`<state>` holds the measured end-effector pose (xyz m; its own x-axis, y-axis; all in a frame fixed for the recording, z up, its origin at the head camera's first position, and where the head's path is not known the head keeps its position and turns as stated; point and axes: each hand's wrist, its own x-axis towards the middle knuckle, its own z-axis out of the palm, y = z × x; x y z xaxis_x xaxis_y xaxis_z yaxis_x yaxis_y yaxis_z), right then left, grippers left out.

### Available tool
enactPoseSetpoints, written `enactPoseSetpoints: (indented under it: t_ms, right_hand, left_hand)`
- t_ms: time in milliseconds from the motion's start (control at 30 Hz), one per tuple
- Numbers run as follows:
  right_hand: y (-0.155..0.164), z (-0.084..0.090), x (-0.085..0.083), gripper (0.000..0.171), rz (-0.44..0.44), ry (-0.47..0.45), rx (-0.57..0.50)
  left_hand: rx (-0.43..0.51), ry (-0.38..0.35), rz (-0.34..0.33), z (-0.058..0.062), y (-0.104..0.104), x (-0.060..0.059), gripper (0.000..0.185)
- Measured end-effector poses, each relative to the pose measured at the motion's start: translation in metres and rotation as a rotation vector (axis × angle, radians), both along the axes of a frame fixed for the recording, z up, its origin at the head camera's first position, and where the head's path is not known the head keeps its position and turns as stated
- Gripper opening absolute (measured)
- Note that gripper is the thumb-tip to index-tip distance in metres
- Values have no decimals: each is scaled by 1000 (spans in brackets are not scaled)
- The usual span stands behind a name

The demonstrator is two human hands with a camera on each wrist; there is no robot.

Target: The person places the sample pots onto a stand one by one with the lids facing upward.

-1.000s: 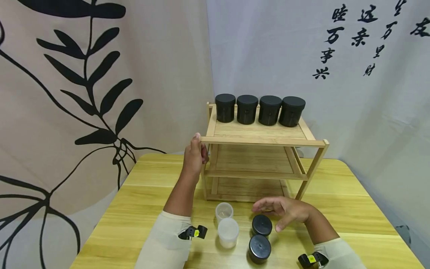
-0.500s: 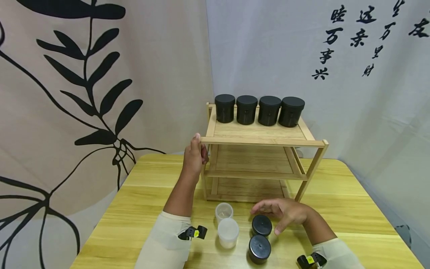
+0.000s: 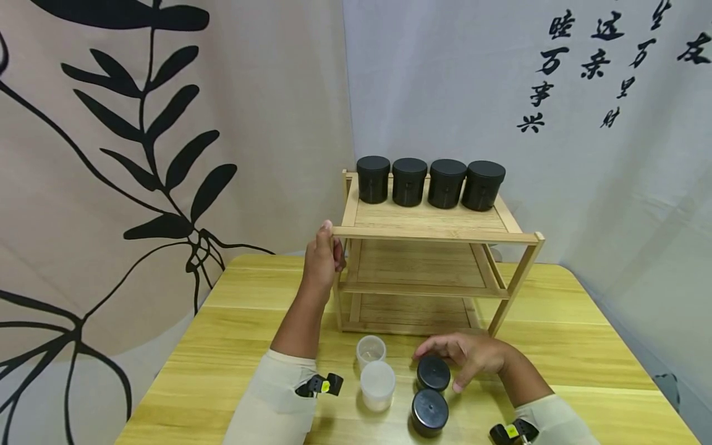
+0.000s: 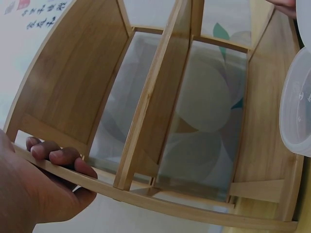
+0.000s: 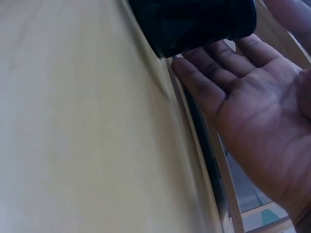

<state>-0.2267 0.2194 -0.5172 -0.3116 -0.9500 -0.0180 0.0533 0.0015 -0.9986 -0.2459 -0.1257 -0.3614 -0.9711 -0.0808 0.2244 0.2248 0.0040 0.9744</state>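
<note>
My left hand [image 3: 322, 256] grips the front left post of a three-tier bamboo rack [image 3: 428, 233]; its fingers [image 4: 60, 156] curl over a rail in the left wrist view. My right hand [image 3: 464, 357] is spread, fingers straight, around the farther of two black jars [image 3: 433, 372] on the table; the fingers [image 5: 209, 73] lie beside that jar [image 5: 194, 22] without closing on it. The nearer black jar [image 3: 429, 411] stands just in front. Several black jars [image 3: 429, 180] line the back of the top shelf.
Two translucent cups [image 3: 377, 384] stand left of the black jars, one seen close in the left wrist view [image 4: 296, 102]. The rack's middle and bottom shelves hold nothing. The yellow wooden table [image 3: 556, 352] is backed by curtains.
My right hand has lowered and come toward me, from hovering over the farther black jar to reaching around it. My left hand has not moved.
</note>
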Motion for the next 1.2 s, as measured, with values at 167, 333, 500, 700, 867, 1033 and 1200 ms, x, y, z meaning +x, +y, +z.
enactPoseSetpoints:
  t_ms: [167,333,500,700,867,1033,1200]
  right_hand:
    - [0,-3,0,89,10,-11,14]
    - [0,-4,0,88,25,-16,26]
    - [0,-4,2,83,22,2,46]
    - [0,-3,4,78,12,8,56]
    - [-2,-3,5,74,9,4,26]
    - [-2,-3,7,71,0,-14,-5]
    - [-2,-2,7,71,-11,-31,-19]
  left_hand:
    - [-4,-4,2,-1,-1,-1,66]
    - [-14,-15,1,-1,-2,-1,66]
    - [-8,-14,4,-1,-2,0,66]
    - [-7,-12,-4,-1,-1,-1,66]
    - [-7,-10,-3,-2,-2,0,67]
    - [-11,-9,-2,-2,-1,0,67]
    - [-7,-9,3,-1,-2,-1,66]
